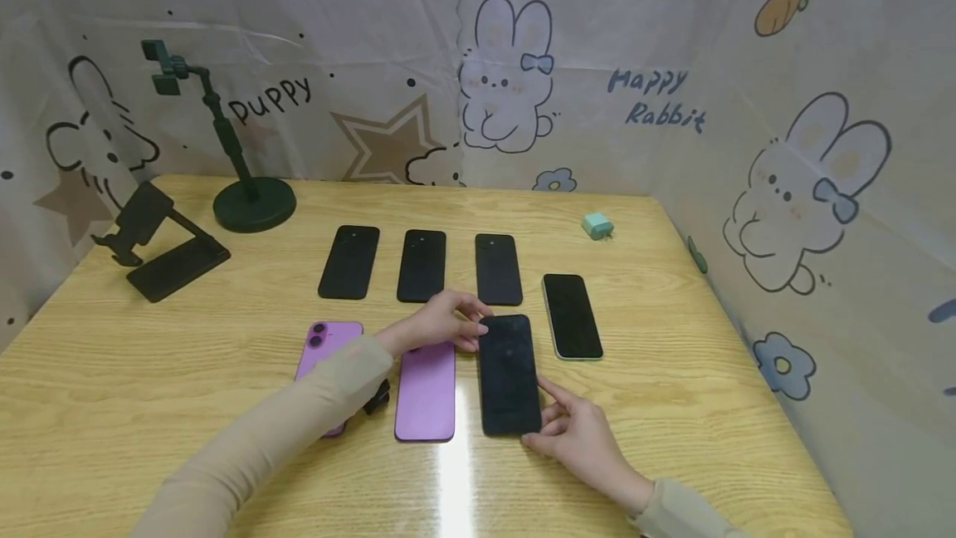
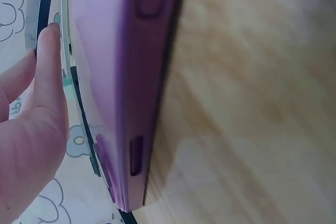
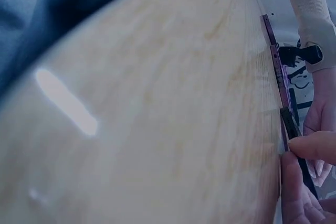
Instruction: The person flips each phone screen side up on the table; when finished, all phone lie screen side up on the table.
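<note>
A smartphone [image 1: 510, 376] with its dark screen up is held between my two hands. My left hand [image 1: 441, 320] pinches its upper left corner; in the left wrist view the thumb and fingers of that hand [image 2: 37, 114] meet at the phone's dark edge [image 2: 46, 9]. At the lower right corner, my right hand [image 1: 586, 442] grips with thumb and fingers. Its fingers [image 3: 315, 148] hold the phone's edge [image 3: 290, 123] in the right wrist view. Whether the phone is fully off the table cannot be told. Just left lies a purple phone [image 1: 426, 397], back up, under my left wrist.
Another purple phone [image 1: 329, 343] lies partly beneath my left sleeve, near a small black object [image 1: 378, 398]. Behind are black phones [image 1: 348, 262] [image 1: 421, 266] [image 1: 499, 270]. A white-edged phone [image 1: 573, 316], a charger plug [image 1: 597, 226], a folding stand [image 1: 175, 251] and a green stand [image 1: 254, 204] surround them.
</note>
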Motion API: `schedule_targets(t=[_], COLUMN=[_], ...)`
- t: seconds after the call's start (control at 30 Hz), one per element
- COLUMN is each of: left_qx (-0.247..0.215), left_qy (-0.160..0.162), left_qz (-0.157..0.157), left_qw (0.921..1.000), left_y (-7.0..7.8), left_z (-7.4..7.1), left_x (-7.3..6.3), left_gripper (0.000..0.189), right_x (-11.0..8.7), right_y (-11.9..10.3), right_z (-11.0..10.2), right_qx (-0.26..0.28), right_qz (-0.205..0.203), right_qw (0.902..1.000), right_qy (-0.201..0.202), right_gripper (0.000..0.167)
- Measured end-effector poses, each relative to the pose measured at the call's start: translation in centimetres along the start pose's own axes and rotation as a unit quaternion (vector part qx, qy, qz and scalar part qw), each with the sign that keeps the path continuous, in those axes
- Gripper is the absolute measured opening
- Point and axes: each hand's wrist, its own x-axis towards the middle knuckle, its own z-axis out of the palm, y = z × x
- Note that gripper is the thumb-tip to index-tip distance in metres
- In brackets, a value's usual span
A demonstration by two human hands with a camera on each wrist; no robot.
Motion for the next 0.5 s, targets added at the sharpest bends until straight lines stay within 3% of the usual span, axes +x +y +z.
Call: schedule_targets(t=[0.17, 0.5], left_qx=[0.024, 0.075], left_qy=[0.005, 0.021], left_qz=[0.004, 0.007], left_qw=[0.9997, 0.9969], left_y=[0.01, 0.26], left_z=[0.33, 1.05], left_x=[0.08, 0.56], left_gripper=[0.03, 0.025], right_x=[0.11, 0.26], right_y=[-0.01, 0.15], right_z=[-0.04, -0.17], right_qx=[-0.011, 0.017], right_qz=[0.013, 0.02], right_qw=[0.9998, 0.9996], right_qy=[0.003, -0.005], right_gripper=[0.076, 0.074])
